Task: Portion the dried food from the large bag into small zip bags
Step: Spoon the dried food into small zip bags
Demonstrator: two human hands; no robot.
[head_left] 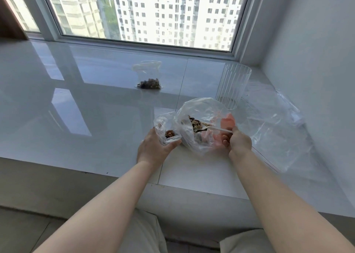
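Both forearms reach forward: left hand (153, 147) cups a small zip bag (166, 129), right hand (238, 140) pinches a white spoon (213, 128).

Your forearms are bare, no sleeves, watch or rings showing; light cream trousers (146, 233) cover your knees below.

glass (233, 85) and loose plastic (276, 126) crowd the right; left sill (57, 102) open.

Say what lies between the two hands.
Head view: the large bag of dried food lies between the left hand and right hand.
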